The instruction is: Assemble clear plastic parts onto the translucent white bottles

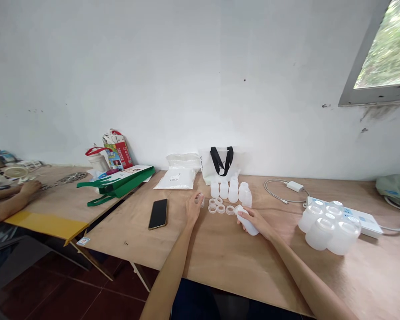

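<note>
My right hand (255, 221) is wrapped round a frosted white plastic bottle (250, 226), tilted with its neck toward the back left. My left hand (193, 208) has its fingertips closed on a small clear plastic cap (202, 201), partly hidden by the fingers. Between the two hands several clear ring-shaped caps (221, 209) lie on the table. Just behind them stand several more frosted bottles (233, 192). Farther right, a cluster of larger frosted bottles (320, 233) stands close together.
A black phone (158, 214) lies left of my left arm. At the wall are a white plastic package (176, 178) and a white bag with black handles (206, 166). A power strip (370, 223) and a charger cable (270, 189) lie right. Another person's hand (30, 186) rests at the left table.
</note>
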Motion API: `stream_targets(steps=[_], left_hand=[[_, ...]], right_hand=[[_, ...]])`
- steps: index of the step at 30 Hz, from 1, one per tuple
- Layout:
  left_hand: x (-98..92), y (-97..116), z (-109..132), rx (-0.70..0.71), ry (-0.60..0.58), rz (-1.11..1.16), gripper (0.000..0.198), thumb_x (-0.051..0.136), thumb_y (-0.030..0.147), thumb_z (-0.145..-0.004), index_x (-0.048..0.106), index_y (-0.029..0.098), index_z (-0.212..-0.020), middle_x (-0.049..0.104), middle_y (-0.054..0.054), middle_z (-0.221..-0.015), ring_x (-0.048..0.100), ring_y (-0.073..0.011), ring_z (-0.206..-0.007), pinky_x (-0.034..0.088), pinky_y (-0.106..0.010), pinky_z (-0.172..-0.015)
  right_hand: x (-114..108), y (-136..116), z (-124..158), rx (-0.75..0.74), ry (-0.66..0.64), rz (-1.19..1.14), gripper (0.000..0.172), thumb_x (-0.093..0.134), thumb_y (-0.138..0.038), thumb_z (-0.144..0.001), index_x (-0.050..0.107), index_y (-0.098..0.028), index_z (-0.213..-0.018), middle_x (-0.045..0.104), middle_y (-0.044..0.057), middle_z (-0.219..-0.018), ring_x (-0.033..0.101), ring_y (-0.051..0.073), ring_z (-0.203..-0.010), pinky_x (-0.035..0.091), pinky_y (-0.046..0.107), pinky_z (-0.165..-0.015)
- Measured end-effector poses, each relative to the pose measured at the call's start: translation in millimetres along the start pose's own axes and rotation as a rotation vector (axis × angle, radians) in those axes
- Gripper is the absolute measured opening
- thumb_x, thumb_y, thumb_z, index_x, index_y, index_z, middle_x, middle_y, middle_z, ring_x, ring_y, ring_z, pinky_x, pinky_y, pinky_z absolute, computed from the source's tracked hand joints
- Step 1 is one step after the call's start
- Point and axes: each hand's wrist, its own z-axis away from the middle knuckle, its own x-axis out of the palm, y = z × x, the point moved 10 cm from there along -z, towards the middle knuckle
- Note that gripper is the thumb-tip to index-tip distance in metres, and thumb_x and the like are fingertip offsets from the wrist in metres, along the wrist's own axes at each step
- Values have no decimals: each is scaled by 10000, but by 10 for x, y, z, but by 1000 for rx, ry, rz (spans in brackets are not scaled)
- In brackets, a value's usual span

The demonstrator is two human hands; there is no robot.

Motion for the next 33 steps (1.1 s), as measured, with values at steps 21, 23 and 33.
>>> stream_targets(steps=[21,23,33], left_hand=[[755,766,833,368,-599,-97,512,454,509,-1046,478,273,-1500,680,-75,-1350,702,-220,-1035,572,-374,-954],[891,867,992,425,-741,-118,514,391,472,-1075,413,307,-1561,611,-57,-1482,640,-232,-1247,511,-397,-1088],[883,612,852,200,-631,-40,516,516,545,-1012,536,304,-1467,695,-30,-1295,672,-178,-914,556,-330,-911]], right_hand=[[49,-270,38,-296,196,571,578,734,-604,-831,692,-284,-1311,726,78,-1336,670,351,-1214,544,475,-998],[115,-299,43,-361,168,646,596,712,-576,-870,644,-313,-1401,681,73,-1418,631,351,-1293,528,499,-1044],[110,-283,31,-430,152,549,650,740,-526,-877,538,-323,-1460,659,67,-1431,612,304,-1324,479,502,-1126]])
